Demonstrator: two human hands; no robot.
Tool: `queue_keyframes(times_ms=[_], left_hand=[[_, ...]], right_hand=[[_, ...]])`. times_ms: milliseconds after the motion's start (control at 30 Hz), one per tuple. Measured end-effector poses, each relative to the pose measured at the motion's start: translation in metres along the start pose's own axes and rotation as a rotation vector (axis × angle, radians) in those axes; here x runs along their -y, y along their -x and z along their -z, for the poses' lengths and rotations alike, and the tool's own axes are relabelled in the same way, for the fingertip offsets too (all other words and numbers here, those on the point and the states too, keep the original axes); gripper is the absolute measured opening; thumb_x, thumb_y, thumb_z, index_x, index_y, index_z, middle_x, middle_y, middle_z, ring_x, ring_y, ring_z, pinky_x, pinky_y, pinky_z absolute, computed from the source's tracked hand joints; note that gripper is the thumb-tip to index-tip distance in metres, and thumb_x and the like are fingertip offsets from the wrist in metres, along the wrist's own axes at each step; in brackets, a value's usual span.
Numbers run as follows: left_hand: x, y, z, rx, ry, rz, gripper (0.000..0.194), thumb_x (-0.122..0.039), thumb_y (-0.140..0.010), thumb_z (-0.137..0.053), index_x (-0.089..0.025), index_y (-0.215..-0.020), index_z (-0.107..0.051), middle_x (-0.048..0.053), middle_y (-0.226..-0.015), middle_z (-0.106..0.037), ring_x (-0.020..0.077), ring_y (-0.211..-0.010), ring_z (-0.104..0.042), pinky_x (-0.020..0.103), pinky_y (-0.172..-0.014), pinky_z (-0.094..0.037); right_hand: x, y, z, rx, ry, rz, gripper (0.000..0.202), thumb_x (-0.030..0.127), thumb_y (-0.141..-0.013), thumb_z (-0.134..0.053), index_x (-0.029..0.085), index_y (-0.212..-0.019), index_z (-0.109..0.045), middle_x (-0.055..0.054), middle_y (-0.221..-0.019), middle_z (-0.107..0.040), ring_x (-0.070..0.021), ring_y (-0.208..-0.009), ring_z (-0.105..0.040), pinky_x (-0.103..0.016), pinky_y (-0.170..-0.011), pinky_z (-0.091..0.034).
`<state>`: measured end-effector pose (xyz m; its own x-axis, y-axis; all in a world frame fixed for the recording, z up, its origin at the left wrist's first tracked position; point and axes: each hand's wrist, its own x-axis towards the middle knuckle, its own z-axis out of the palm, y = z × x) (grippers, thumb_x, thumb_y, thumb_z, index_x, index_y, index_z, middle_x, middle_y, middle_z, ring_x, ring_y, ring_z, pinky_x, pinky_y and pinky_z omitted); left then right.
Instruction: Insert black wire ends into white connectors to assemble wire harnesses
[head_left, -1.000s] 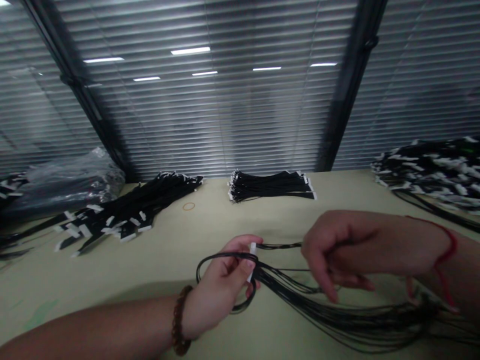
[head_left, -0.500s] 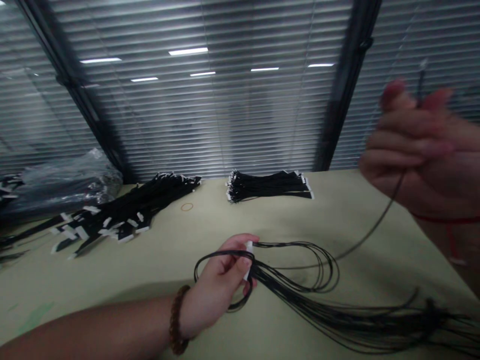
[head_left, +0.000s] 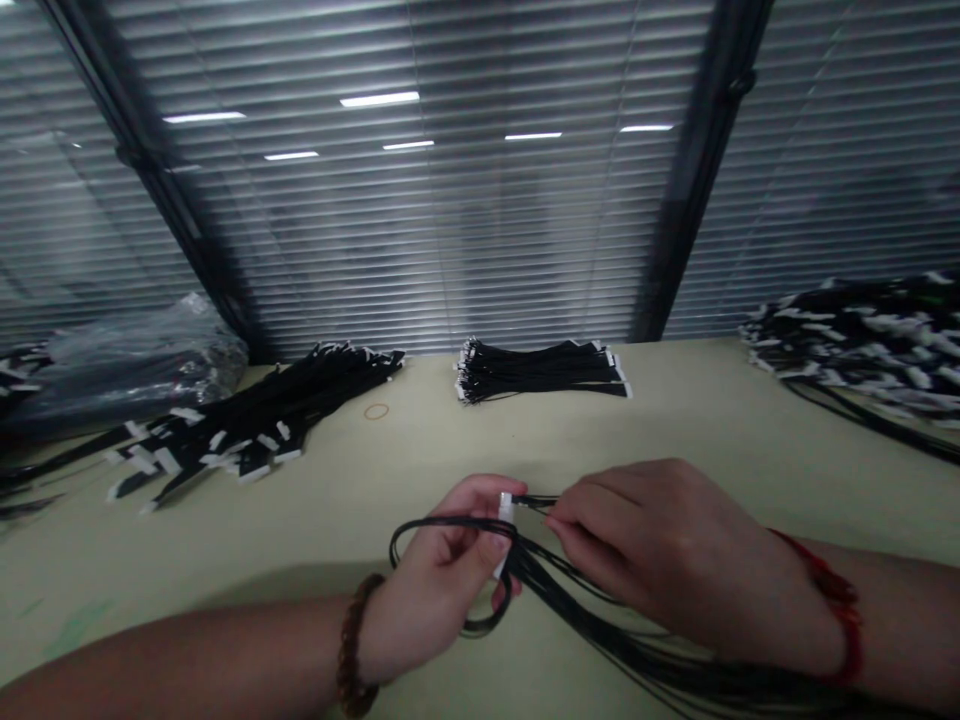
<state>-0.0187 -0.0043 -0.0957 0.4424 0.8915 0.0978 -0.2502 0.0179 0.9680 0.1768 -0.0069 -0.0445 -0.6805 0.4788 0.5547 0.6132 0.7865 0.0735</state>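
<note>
Between the fingers and thumb of my left hand is a white connector, held upright over the table. A bundle of thin black wires runs from it down to the lower right, and some of them loop back around the left thumb. Just right of the connector, my right hand is closed in a pinch on a thin black wire. The wire's tip is close to the connector's upper part; whether it is inside cannot be made out.
Black cables with white connectors lie at the left beside a clear plastic bag. A neat cable bundle lies at the back middle. Another cable pile is at the far right. A rubber band rests on the table.
My right hand has come down and left from the upper right, bringing the wire to the connector. My left hand keeps its hold almost in place. The right cable pile has come into view.
</note>
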Motion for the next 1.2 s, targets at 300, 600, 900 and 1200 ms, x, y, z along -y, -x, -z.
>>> queue_keyframes(times_ms=[300, 600, 900, 1200], left_hand=[[-0.0017, 0.0005, 0.0005, 0.024, -0.022, -0.001, 0.031, -0.035, -0.080, -0.064, -0.019, -0.104, -0.053, -0.002, -0.072, -0.053, 0.0050, -0.053, -0.054, 0.013, -0.047, -0.042], [-0.0033, 0.0036, -0.0040, -0.021, -0.088, -0.003, 0.028, -0.033, -0.079, -0.064, -0.019, -0.100, -0.053, -0.002, -0.075, -0.053, 0.0051, -0.057, -0.051, 0.013, -0.048, -0.041], [-0.0048, 0.0041, -0.0048, -0.040, -0.121, 0.003, 0.024, -0.029, -0.079, -0.063, -0.018, -0.098, -0.053, -0.002, -0.072, -0.051, 0.0051, -0.057, -0.048, 0.013, -0.047, -0.039], [-0.0005, 0.0035, -0.0022, -0.009, -0.097, 0.024, 0.024, -0.028, -0.078, -0.065, -0.017, -0.098, -0.057, -0.002, -0.070, -0.052, 0.0056, -0.057, -0.049, 0.013, -0.047, -0.039]], right_hand=[[0.0009, 0.0003, -0.0044, -0.008, 0.026, 0.076, 0.025, 0.017, -0.090, -0.042, 0.016, -0.069, -0.055, 0.001, -0.062, -0.054, -0.0117, -0.053, -0.044, -0.030, -0.054, -0.022], [0.0043, -0.0002, -0.0056, -0.020, 0.016, 0.050, 0.024, 0.016, -0.090, -0.043, 0.016, -0.071, -0.057, 0.001, -0.061, -0.053, -0.0120, -0.051, -0.046, -0.031, -0.052, -0.022], [0.0061, -0.0010, -0.0049, 0.009, 0.007, 0.034, 0.026, 0.015, -0.090, -0.040, 0.015, -0.067, -0.054, 0.000, -0.059, -0.052, -0.0124, -0.050, -0.044, -0.030, -0.051, -0.021], [0.0074, 0.0002, -0.0096, 0.043, -0.012, 0.054, 0.021, 0.012, -0.088, -0.042, 0.015, -0.071, -0.054, -0.001, -0.062, -0.054, -0.0127, -0.051, -0.044, -0.030, -0.051, -0.020]])
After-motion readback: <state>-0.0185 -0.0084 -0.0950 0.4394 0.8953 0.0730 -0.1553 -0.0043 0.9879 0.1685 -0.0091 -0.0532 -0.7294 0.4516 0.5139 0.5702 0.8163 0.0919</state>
